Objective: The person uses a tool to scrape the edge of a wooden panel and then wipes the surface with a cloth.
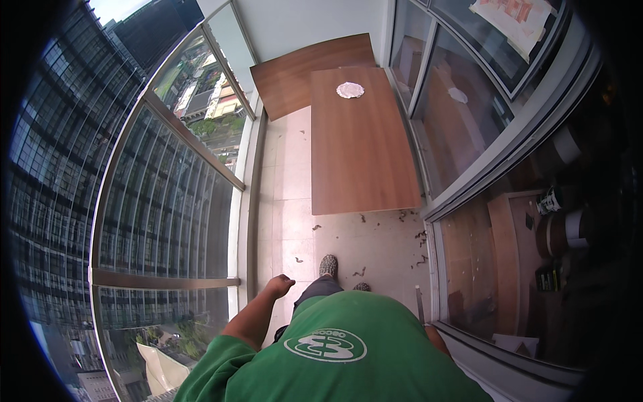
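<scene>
My left hand (281, 286) hangs beside my left leg, over the pale tiled floor (288, 218). Its fingers are curled closed, and nothing shows in them. Of my right arm (439, 340) only a bit of skin shows past the green shirt; the hand itself is hidden. Close by that arm stands a thin grey strip (420, 305), and I cannot tell whether the hand touches it. Ahead of me a brown wooden table (365, 151) bears a crumpled pale pink piece (350, 90), perhaps cloth or paper.
A second brown panel (308, 74) leans across the far end. Small dark curled scraps (360, 272) litter the floor, thickest by the right-hand door frame (435, 268). Glass railing (167, 214) runs along the left, with tall buildings outside. Sliding glass (462, 107) lines the right.
</scene>
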{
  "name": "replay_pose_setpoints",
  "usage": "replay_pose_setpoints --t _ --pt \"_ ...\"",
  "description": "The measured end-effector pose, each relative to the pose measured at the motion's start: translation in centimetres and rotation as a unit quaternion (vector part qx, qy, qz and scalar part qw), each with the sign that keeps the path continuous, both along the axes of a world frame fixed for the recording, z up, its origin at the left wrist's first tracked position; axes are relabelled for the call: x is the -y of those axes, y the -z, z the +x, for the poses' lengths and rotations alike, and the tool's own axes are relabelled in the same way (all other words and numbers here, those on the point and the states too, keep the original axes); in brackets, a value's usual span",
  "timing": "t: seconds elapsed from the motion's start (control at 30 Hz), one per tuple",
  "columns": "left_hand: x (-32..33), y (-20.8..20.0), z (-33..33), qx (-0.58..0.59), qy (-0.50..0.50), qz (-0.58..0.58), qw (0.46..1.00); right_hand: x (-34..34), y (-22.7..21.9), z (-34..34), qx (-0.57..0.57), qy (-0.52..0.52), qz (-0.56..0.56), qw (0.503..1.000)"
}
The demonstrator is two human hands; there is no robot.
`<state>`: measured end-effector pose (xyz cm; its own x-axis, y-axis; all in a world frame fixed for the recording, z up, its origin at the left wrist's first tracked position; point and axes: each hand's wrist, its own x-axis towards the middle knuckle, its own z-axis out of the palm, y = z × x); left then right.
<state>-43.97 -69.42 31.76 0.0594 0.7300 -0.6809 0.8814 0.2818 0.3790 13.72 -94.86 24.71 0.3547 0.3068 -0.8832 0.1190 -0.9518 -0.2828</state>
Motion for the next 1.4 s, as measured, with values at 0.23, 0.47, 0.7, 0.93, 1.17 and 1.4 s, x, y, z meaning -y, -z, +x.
replay_pose_setpoints --t 0.23,0.47,0.7,0.93,1.17,1.4 --pt "5.0 3.1 -2.9 -0.042 -0.049 -0.043 0.997 -6.8 -17.8 -2.8 0.050 -0.095 0.017 0.994" --pt "3.9 0.6 0.1 -0.033 -0.061 -0.046 0.996 -2.7 -5.2 0.7 -0.011 0.016 0.005 1.000" --pt "2.7 0.6 1.5 0.000 -0.013 -0.021 1.000 -0.6 -1.8 0.5 -0.028 0.056 -0.010 0.998" --pt "1.8 1.3 1.5 -0.012 0.010 -0.047 0.999 1.9 -0.8 0.6 -0.023 0.078 -0.038 0.996" --pt "-3.8 -7.0 2.9 -0.093 0.262 -0.042 0.960 1.6 -1.7 1.6 -0.037 0.050 -0.026 0.998" --pt "-7.2 -27.9 6.2 0.037 0.441 0.055 0.895 1.7 -1.4 3.3 0.016 0.007 0.007 1.000"
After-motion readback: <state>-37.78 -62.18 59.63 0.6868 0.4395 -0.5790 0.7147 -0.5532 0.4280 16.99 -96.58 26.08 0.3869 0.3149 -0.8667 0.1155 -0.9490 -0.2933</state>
